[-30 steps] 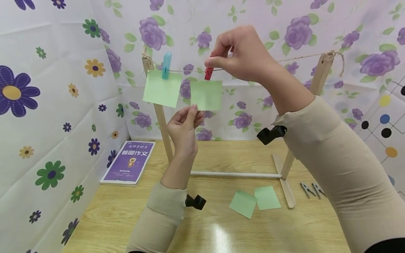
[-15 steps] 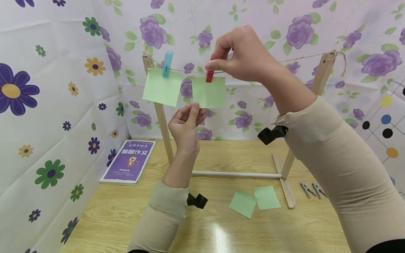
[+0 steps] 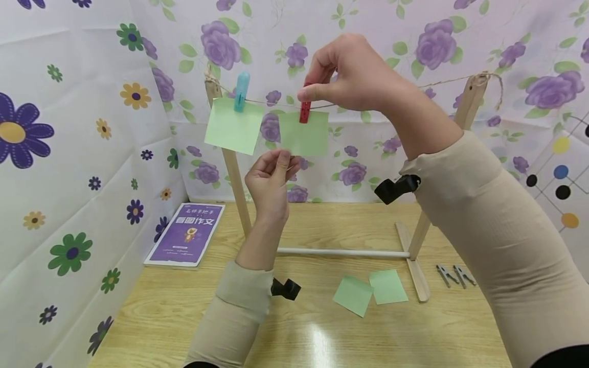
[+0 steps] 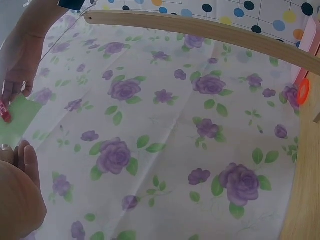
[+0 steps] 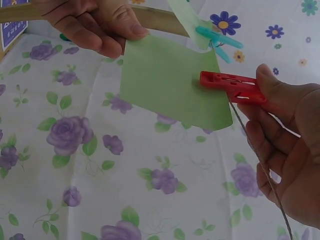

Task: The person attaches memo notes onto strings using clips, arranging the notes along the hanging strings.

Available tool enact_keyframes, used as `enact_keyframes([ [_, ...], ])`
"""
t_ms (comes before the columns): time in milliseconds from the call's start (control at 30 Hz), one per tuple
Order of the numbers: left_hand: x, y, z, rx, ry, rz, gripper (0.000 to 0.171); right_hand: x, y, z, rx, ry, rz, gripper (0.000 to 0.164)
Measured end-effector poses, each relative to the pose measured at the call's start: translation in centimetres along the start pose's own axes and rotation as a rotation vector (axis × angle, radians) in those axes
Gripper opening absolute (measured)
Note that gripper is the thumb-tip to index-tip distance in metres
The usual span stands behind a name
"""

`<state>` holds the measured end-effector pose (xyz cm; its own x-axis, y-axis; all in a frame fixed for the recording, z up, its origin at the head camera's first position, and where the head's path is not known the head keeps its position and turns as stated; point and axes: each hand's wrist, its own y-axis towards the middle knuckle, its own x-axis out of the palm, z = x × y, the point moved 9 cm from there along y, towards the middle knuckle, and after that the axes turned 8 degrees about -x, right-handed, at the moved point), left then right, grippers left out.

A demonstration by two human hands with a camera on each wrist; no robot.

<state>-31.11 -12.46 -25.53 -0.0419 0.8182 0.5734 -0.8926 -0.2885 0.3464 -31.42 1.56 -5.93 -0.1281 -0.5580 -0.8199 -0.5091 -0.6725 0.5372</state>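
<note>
My right hand (image 3: 349, 74) pinches the handles of a red clothespin (image 3: 304, 110) at a twine line (image 3: 322, 106). The clothespin's tip overlaps the upper edge of a green paper square (image 3: 306, 138), as the right wrist view also shows with the red clothespin (image 5: 232, 86) across the paper (image 5: 165, 80). Down at the paper's lower left corner, my left hand (image 3: 270, 179) pinches it between thumb and fingers. To the left, a blue clothespin (image 3: 241, 92) holds another green paper square (image 3: 233, 127) on the line.
The twine runs between two wooden posts (image 3: 470, 102), joined low down by a white rod (image 3: 345, 253). On the table (image 3: 359, 342) lie two green paper squares (image 3: 353, 296) and two grey clothespins (image 3: 447, 276). A purple book (image 3: 186, 235) lies at the left.
The paper in my left hand has risen slightly to meet the red clothespin, whose tip now overlaps its top edge. Both hands keep nearly the same place.
</note>
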Motion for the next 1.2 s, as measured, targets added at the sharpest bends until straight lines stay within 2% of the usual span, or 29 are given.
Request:
enact_keyframes([
  [133, -0.05, 0.19, 0.07, 0.006, 0.009, -0.002, 0.005, 0.21, 0.14, -0.01, 0.011, 0.014, -0.044, 0.021],
  [467, -0.10, 0.38, 0.01, -0.001, 0.011, -0.006, 0.005, 0.33, 0.08, 0.27, 0.035, 0.041, -0.074, 0.025],
  [1000, -0.28, 0.50, -0.42, -0.021, 0.017, -0.020, 0.002, 0.82, -0.47, 0.94, 0.087, 0.099, -0.067, 0.035],
  [1200, -0.26, 0.36, -0.62, -0.027, 0.023, -0.037, 0.005, 0.94, -0.59, 0.60, 0.087, 0.047, -0.062, 0.038],
])
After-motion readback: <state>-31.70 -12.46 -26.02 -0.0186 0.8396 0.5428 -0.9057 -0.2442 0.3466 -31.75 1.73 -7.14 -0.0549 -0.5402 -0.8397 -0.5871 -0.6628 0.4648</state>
